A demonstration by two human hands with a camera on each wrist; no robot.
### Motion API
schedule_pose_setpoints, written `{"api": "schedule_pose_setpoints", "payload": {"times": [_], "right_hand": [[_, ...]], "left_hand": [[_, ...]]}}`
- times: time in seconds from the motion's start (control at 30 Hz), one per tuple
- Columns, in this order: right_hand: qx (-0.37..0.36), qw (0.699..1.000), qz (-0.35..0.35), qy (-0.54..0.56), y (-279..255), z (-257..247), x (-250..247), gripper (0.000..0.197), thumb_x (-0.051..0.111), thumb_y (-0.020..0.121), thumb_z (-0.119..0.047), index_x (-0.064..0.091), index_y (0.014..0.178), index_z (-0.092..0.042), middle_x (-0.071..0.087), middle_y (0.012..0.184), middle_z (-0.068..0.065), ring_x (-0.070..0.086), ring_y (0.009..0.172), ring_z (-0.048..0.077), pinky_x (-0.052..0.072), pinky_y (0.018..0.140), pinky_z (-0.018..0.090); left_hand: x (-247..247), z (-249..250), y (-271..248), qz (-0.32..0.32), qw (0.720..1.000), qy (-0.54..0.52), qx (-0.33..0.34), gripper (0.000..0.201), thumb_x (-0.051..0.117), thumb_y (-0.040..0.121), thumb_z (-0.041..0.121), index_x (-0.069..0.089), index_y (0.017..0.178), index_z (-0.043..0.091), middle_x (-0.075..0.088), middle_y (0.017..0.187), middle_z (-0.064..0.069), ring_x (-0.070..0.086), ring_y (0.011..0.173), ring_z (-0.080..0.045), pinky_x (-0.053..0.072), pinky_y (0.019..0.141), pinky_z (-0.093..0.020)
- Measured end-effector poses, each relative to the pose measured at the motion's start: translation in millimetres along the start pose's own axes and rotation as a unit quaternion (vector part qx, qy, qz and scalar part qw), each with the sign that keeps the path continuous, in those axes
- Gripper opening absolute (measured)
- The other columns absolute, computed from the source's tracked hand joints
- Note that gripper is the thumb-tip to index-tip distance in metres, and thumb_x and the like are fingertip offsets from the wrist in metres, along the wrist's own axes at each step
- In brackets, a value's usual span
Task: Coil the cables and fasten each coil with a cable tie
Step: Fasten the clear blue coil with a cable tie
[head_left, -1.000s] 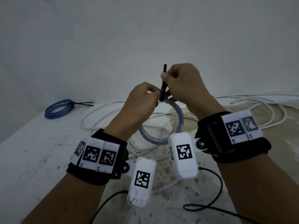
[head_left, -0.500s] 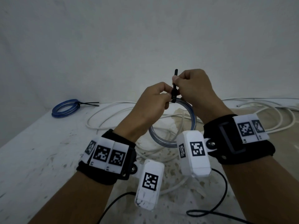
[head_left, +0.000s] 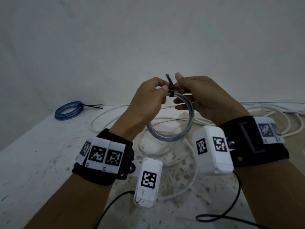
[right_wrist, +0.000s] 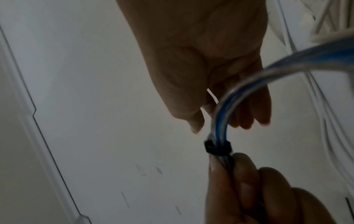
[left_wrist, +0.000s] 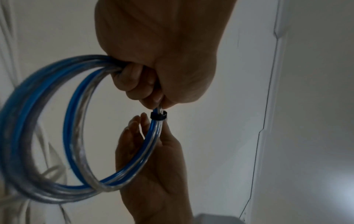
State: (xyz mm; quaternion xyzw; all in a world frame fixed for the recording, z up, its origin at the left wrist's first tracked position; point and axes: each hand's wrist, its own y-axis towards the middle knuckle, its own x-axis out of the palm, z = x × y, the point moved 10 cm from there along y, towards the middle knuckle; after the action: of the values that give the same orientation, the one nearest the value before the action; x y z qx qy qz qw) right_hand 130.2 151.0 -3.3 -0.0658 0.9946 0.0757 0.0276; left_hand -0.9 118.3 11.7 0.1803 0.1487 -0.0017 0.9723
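Note:
A coil of clear and blue cable (head_left: 173,134) hangs in the air between my hands above the table. A black cable tie (head_left: 171,90) is cinched round its top, with the tail standing up and leaning left. My left hand (head_left: 162,88) grips the coil just left of the tie; the left wrist view shows its curled fingers (left_wrist: 134,84) round the strands beside the tie (left_wrist: 158,116). My right hand (head_left: 177,90) sits just right of the tie with thumb and fingers straight. In the right wrist view the coil (right_wrist: 220,115) passes loosely between them, above the tie (right_wrist: 217,147).
A second blue coil (head_left: 68,111), bound with a black tie, lies at the back left of the white speckled table (head_left: 33,162). Loose white cables (head_left: 272,113) sprawl across the middle and right. A black cord (head_left: 231,217) from the wrist cameras trails near the front edge.
My right hand has let go of the tie's tail and its fingers have straightened. The tail now leans left instead of standing upright. My left hand keeps its grip on the coil.

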Motion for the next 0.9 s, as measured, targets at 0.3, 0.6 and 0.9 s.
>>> {"api": "schedule_pose_setpoints", "payload": {"times": [0.3,0.6,0.9], "right_hand": [[-0.026,0.996,-0.082,0.011,-2.6,-4.6,21.4,0.008,0.072,0.086,-0.014,0.068,0.081,-0.008,0.072,0.085,0.012,0.069,0.073,0.017,0.06,0.068,0.033],[-0.02,0.995,-0.095,-0.018,-1.6,0.5,22.0,0.015,0.074,0.084,-0.017,0.067,0.081,-0.004,0.07,0.074,0.008,0.069,0.071,0.017,0.06,0.071,0.038],[0.017,0.998,-0.065,-0.016,-5.2,1.5,20.6,0.038,0.062,0.094,-0.039,0.071,0.098,-0.002,0.074,0.092,0.01,0.074,0.084,0.024,0.061,0.069,0.039]], "left_hand": [[-18.3,-7.1,5.6,0.053,0.997,0.054,0.005,0.02,0.042,0.1,0.015,0.06,0.104,0.008,0.049,0.062,0.003,0.036,0.04,-0.002,0.026,0.042,-0.018],[-12.2,-10.0,5.5,0.041,0.998,0.052,0.0,0.02,0.042,0.1,0.014,0.061,0.098,0.009,0.046,0.057,0.006,0.034,0.038,-0.002,0.025,0.042,-0.019],[-0.7,-2.9,1.2,0.011,0.998,0.059,0.021,0.021,0.042,0.101,0.01,0.063,0.098,0.007,0.048,0.053,0.012,0.043,0.038,0.001,0.029,0.041,-0.01]]}}
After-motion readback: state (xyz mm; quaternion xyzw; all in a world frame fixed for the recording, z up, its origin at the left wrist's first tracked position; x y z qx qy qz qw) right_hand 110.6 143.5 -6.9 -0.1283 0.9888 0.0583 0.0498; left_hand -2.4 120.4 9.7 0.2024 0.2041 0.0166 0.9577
